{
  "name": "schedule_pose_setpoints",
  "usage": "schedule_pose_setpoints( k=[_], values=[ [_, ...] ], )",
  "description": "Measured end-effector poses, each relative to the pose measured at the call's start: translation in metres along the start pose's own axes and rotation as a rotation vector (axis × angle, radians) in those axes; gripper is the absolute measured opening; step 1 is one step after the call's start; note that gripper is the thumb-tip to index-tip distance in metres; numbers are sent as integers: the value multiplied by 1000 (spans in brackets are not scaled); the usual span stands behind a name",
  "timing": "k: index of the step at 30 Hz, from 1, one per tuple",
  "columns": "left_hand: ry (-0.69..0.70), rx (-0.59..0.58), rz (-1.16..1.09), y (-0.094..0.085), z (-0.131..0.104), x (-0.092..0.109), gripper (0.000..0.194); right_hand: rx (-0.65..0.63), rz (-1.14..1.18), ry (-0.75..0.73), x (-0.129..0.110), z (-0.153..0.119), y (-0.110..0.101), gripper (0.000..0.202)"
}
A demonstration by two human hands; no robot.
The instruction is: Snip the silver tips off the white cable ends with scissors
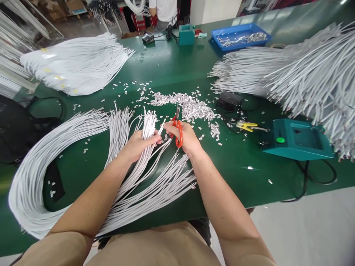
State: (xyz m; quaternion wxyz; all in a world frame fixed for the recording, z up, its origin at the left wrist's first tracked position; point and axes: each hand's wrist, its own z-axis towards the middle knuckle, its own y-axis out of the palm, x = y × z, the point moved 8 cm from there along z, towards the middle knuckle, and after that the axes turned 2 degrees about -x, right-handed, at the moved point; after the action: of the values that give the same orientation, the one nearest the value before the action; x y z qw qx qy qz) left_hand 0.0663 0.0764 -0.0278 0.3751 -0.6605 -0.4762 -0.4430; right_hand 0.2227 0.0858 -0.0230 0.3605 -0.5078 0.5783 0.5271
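Observation:
My left hand (141,144) is wrapped round a bundle of white cables (149,123), whose ends point up and away from me. Just right of it, my right hand (183,135) has red-handled scissors (179,133) hooked in it, blades pointing away. Its thumb and fingertips pinch the end of a white cable (161,127). More loose cables (158,192) fan out below both hands, and another bunch (118,129) stands to the left. Beyond the hands lies a scattered pile of small whitish pieces (191,105).
A large coil of cables (24,184) curves along the left. Bundles lie at the back left (80,62) and right (318,70). On the right are a teal machine (299,138) and yellow-handled pliers (246,126). A blue tray (238,45) sits farther back, near another person (166,11).

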Motion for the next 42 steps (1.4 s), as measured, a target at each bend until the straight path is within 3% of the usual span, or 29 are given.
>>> schedule_pose_setpoints(
  k=[6, 11, 16, 21, 35, 42],
  values=[
    [10, 56, 63, -5, 1, 2, 25, -57, 36, -40, -4, -3, 9, 23],
    [45, 78, 21, -5, 1, 5, 31, -29, -87, -162, -8, -4, 16, 26],
    [57, 150, -45, -11, 0, 6, 34, 67, -559, -188, -6, -1, 5, 24],
    [77, 192, -16, -15, 0, 7, 32, 35, -941, -135, 1, 3, 2, 27],
    [166, 269, 187, -20, -1, 9, 26, -63, -1250, -139, -5, -3, 11, 29],
    [158, 259, 123, -20, -3, 10, 31, -96, -1329, -169, -11, -9, 19, 30]
  ],
)
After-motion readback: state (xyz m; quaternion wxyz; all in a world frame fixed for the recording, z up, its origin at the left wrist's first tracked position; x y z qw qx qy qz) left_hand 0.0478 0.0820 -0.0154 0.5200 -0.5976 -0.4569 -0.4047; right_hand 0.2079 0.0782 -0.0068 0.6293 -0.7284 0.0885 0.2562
